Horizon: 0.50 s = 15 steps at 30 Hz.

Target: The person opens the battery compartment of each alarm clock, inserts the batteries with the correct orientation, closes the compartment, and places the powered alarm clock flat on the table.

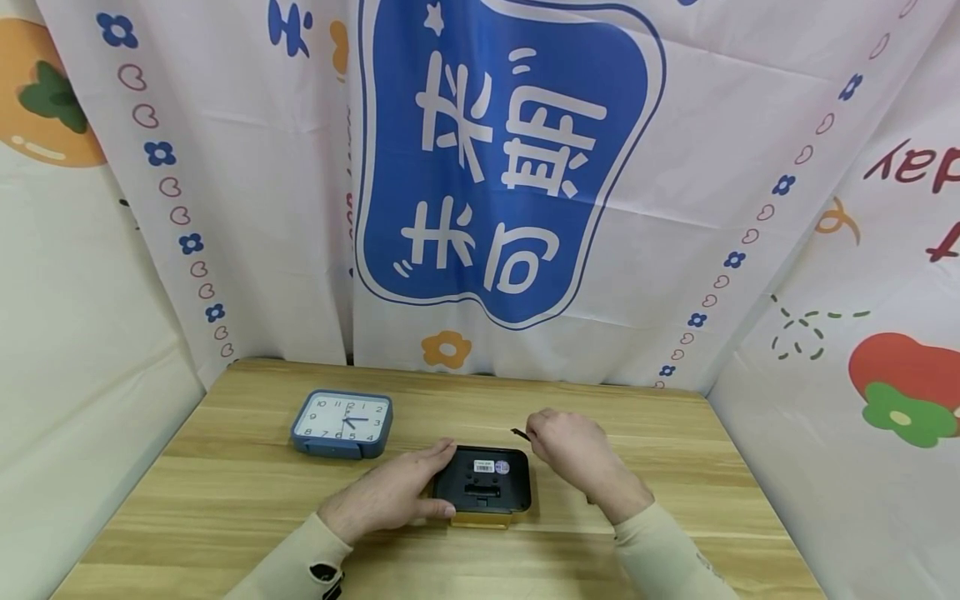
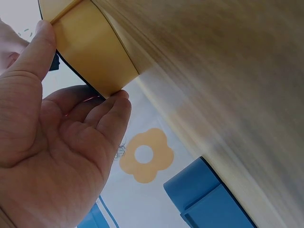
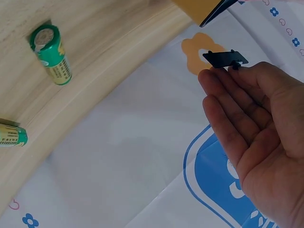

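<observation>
A yellow clock with a black back (image 1: 457,479) lies back side up on the table, a barcode label and a round sticker on it. My left hand (image 1: 401,492) grips its left side, thumb at the near edge and fingers at the far one; the left wrist view shows its yellow side wall (image 2: 95,47). Between thumb and fingertips, my right hand (image 1: 573,450) pinches a small black battery cover (image 3: 225,59), held above the table just right of the clock. A recessed battery slot (image 1: 482,492) shows in the black back.
Left of the yellow clock, a blue clock (image 1: 341,421) lies face up. In the right wrist view, one green battery (image 3: 52,57) and part of another battery (image 3: 13,135) rest on the wooden table (image 1: 420,567). Printed cloth (image 1: 712,108) hangs behind the table.
</observation>
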Each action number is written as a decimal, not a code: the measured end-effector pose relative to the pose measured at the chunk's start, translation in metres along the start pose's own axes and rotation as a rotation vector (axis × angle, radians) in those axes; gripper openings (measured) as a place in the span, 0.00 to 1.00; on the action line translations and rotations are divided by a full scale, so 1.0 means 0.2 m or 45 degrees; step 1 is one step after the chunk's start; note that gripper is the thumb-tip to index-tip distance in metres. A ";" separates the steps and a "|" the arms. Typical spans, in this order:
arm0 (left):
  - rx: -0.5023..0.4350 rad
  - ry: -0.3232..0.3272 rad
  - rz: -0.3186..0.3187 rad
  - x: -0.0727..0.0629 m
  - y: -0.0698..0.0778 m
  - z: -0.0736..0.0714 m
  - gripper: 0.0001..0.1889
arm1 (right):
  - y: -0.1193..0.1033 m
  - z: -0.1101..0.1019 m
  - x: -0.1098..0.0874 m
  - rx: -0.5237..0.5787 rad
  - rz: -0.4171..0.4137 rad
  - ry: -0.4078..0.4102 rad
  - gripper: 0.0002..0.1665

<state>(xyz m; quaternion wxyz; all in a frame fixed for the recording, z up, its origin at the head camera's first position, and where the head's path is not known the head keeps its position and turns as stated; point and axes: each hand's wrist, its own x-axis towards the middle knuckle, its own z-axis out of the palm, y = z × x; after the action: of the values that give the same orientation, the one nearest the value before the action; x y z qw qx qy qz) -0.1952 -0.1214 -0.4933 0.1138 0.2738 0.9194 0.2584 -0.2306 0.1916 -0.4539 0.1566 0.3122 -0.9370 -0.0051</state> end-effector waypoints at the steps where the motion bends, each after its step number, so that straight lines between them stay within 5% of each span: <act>1: 0.000 0.000 0.000 0.00 0.00 0.00 0.53 | 0.01 0.00 0.00 0.000 0.008 -0.006 0.08; 15: 0.004 0.001 0.005 0.00 0.00 0.00 0.54 | 0.10 0.04 -0.01 0.014 0.120 -0.076 0.08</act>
<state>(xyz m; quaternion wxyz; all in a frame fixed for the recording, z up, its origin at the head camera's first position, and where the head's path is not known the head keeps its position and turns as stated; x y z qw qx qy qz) -0.1952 -0.1218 -0.4938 0.1126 0.2755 0.9194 0.2572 -0.2432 0.2084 -0.4594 0.1271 0.2684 -0.9549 -0.0021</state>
